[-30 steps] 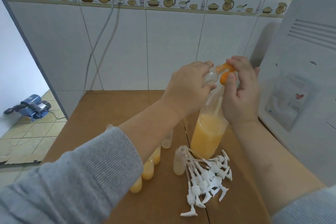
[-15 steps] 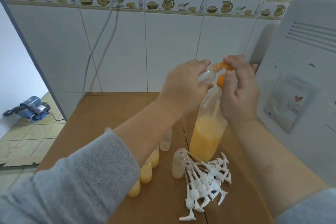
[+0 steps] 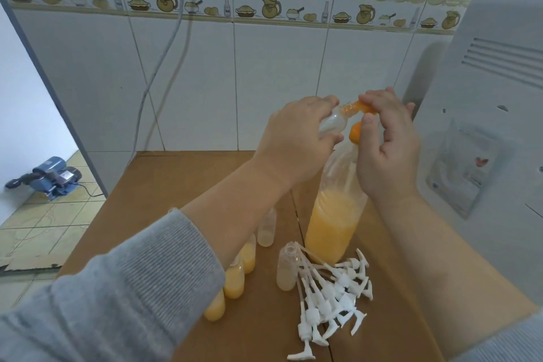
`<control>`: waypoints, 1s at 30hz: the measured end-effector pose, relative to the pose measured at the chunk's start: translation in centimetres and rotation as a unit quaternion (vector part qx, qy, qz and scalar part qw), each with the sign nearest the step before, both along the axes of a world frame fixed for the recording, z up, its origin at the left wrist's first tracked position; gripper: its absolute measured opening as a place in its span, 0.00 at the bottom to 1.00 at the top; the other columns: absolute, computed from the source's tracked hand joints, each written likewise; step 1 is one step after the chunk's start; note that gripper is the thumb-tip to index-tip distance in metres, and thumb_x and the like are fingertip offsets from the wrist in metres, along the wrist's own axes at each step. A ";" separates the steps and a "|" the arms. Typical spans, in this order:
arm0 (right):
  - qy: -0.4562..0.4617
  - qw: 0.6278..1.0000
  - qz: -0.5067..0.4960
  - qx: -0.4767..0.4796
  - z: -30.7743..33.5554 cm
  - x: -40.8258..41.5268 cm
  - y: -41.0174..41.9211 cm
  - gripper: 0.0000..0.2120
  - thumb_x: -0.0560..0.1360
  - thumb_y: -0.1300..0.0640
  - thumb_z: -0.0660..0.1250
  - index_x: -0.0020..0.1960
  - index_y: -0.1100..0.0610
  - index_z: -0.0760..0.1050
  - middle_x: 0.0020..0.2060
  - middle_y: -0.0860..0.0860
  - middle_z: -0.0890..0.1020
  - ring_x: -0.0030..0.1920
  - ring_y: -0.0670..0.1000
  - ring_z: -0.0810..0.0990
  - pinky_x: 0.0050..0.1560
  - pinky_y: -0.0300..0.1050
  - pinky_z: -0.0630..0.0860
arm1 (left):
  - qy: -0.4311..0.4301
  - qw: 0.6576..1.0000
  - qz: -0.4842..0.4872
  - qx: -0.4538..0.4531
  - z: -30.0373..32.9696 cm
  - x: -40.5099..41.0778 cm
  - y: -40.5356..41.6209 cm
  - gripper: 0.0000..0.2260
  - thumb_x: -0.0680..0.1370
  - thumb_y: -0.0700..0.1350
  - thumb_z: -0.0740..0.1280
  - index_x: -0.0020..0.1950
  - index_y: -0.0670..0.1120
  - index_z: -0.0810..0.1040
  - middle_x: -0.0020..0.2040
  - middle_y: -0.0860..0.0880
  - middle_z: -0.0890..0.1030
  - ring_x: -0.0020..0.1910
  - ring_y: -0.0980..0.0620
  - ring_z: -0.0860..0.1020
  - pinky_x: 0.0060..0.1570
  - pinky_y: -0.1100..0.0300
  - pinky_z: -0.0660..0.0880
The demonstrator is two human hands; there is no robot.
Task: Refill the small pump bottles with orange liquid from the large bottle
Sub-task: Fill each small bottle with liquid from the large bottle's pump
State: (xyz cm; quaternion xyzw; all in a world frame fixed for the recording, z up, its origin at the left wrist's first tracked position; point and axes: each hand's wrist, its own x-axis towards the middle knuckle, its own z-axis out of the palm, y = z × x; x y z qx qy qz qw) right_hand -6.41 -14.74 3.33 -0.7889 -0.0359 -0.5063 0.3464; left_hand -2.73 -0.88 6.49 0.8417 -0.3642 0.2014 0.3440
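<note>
My left hand [image 3: 296,138] is curled round a small clear plastic pump bottle [image 3: 333,123], lying almost on its side, its neck pointing toward my right fingers. My right hand [image 3: 388,144] pinches a small orange funnel-like piece [image 3: 364,107] at that neck between thumb and forefinger; the fingers cover most of it, so I cannot tell its exact shape. Just below the right thumb sits the orange top [image 3: 355,136] of the large clear plastic bottle [image 3: 335,214], about half full of orange liquid; my right palm hides part of its shoulder.

Beneath my left forearm stand three small bottles filled with orange liquid [image 3: 235,279], partly hidden by the grey sleeve [image 3: 132,288]. Two small clear bottles [image 3: 286,270] near them look nearly empty, though I cannot make out their contents. A heap of white plastic pump heads [image 3: 332,297] lies below my right wrist on the brown cardboard-covered table [image 3: 182,179]. A pale appliance [image 3: 493,126] is cut off at the right edge.
</note>
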 end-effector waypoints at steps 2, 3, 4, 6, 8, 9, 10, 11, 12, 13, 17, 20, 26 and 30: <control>-0.010 1.000 -0.002 0.004 -0.4 0.3 0.2 0.16 0.79 0.55 0.54 0.59 0.59 0.76 0.58 0.50 0.77 0.70 0.52 0.68 0.75 0.55 0.52 | 0.002 1.000 -0.002 -0.002 -0.3 0.2 0.0 0.20 0.76 0.48 0.68 0.67 0.47 0.72 0.59 0.52 0.77 0.54 0.49 0.74 0.56 0.53 0.71; -0.014 1.000 -0.002 0.004 -0.6 0.5 0.2 0.16 0.79 0.56 0.55 0.59 0.59 0.76 0.58 0.51 0.78 0.69 0.52 0.69 0.75 0.54 0.52 | 0.004 1.000 -0.002 -0.004 -0.5 0.4 0.1 0.20 0.76 0.48 0.68 0.67 0.46 0.72 0.59 0.51 0.77 0.55 0.49 0.74 0.57 0.53 0.71; -0.016 1.000 -0.002 0.002 -0.9 0.6 0.2 0.15 0.78 0.57 0.55 0.59 0.60 0.76 0.58 0.52 0.78 0.68 0.52 0.70 0.75 0.54 0.52 | 0.006 1.000 -0.001 -0.005 -0.7 0.5 0.1 0.21 0.76 0.48 0.68 0.67 0.46 0.72 0.60 0.51 0.77 0.56 0.50 0.74 0.58 0.52 0.71; -0.018 1.000 -0.002 -0.004 -1.4 0.8 0.0 0.15 0.78 0.59 0.55 0.58 0.60 0.76 0.58 0.53 0.78 0.65 0.50 0.73 0.74 0.56 0.53 | 0.010 1.000 0.002 0.001 -1.1 0.7 0.0 0.22 0.75 0.48 0.68 0.68 0.46 0.72 0.62 0.51 0.77 0.60 0.49 0.73 0.60 0.50 0.70; -0.012 1.000 -0.004 -0.004 -1.6 0.8 -0.1 0.15 0.78 0.60 0.55 0.58 0.59 0.76 0.57 0.52 0.78 0.63 0.48 0.73 0.74 0.56 0.54 | 0.016 1.000 0.003 0.008 -1.4 0.6 -0.2 0.22 0.76 0.48 0.68 0.69 0.46 0.71 0.63 0.51 0.76 0.60 0.49 0.72 0.61 0.49 0.69; -0.006 1.000 -0.005 -0.002 -1.6 0.7 -0.2 0.15 0.78 0.60 0.55 0.58 0.59 0.76 0.57 0.50 0.78 0.64 0.49 0.73 0.75 0.54 0.53 | 0.020 1.000 0.003 0.011 -1.4 0.5 -0.2 0.22 0.76 0.48 0.68 0.69 0.46 0.71 0.63 0.51 0.76 0.60 0.49 0.73 0.61 0.49 0.69; 0.001 1.000 -0.004 -0.003 -1.4 0.7 -0.2 0.15 0.78 0.59 0.55 0.58 0.59 0.76 0.56 0.48 0.77 0.65 0.50 0.72 0.75 0.53 0.52 | 0.022 1.000 0.004 0.013 -1.3 0.5 -0.2 0.22 0.76 0.48 0.68 0.69 0.47 0.71 0.62 0.51 0.76 0.59 0.49 0.73 0.60 0.48 0.70; 0.008 1.000 -0.002 -0.007 -1.1 0.6 -0.3 0.15 0.78 0.58 0.54 0.58 0.59 0.76 0.56 0.47 0.77 0.67 0.51 0.71 0.75 0.52 0.51 | 0.023 1.000 0.003 0.014 -1.1 0.5 -0.1 0.22 0.76 0.48 0.68 0.69 0.47 0.71 0.62 0.51 0.76 0.58 0.49 0.73 0.60 0.48 0.70; 0.015 1.000 0.000 -0.014 -0.6 0.5 -0.3 0.16 0.78 0.56 0.54 0.58 0.59 0.76 0.56 0.46 0.76 0.69 0.52 0.69 0.75 0.51 0.50 | 0.024 1.000 0.001 0.013 -0.8 0.6 0.0 0.22 0.75 0.49 0.68 0.69 0.47 0.71 0.61 0.51 0.77 0.58 0.49 0.73 0.60 0.48 0.70; 0.020 1.000 0.001 -0.023 -0.1 0.3 -0.3 0.17 0.78 0.55 0.53 0.58 0.60 0.77 0.55 0.45 0.76 0.70 0.51 0.67 0.75 0.51 0.50 | 0.025 1.000 -0.001 0.011 -0.5 0.6 0.2 0.22 0.75 0.49 0.68 0.68 0.47 0.71 0.61 0.52 0.77 0.57 0.49 0.74 0.60 0.49 0.70; 0.007 0.998 -0.004 -0.061 1.0 0.0 -0.4 0.17 0.79 0.54 0.53 0.57 0.61 0.77 0.55 0.48 0.78 0.71 0.49 0.65 0.75 0.55 0.52 | 0.009 1.000 -0.003 0.002 0.0 0.4 0.4 0.21 0.75 0.49 0.68 0.68 0.47 0.72 0.60 0.53 0.77 0.55 0.49 0.74 0.59 0.51 0.70; -0.011 0.998 -0.016 -0.059 -0.4 0.3 -0.4 0.16 0.79 0.57 0.54 0.59 0.61 0.75 0.58 0.53 0.78 0.71 0.53 0.66 0.75 0.55 0.51 | 0.004 1.000 -0.006 -0.001 -0.4 0.5 0.0 0.20 0.75 0.48 0.69 0.67 0.46 0.73 0.59 0.52 0.78 0.54 0.49 0.74 0.57 0.50 0.71; -0.004 0.999 -0.022 -0.048 -1.6 1.0 -0.2 0.15 0.78 0.59 0.55 0.59 0.62 0.75 0.58 0.55 0.78 0.70 0.53 0.68 0.75 0.49 0.49 | 0.026 1.000 -0.006 0.013 -1.5 0.9 -0.2 0.22 0.75 0.48 0.68 0.68 0.46 0.71 0.61 0.51 0.77 0.57 0.48 0.73 0.60 0.48 0.70; 0.015 0.997 0.002 -0.069 0.2 0.7 -0.8 0.17 0.79 0.56 0.53 0.58 0.62 0.75 0.55 0.52 0.78 0.70 0.51 0.66 0.75 0.48 0.49 | 0.015 1.000 -0.005 0.015 -0.2 1.0 -0.1 0.20 0.75 0.48 0.68 0.65 0.46 0.73 0.56 0.51 0.78 0.57 0.48 0.74 0.59 0.47 0.70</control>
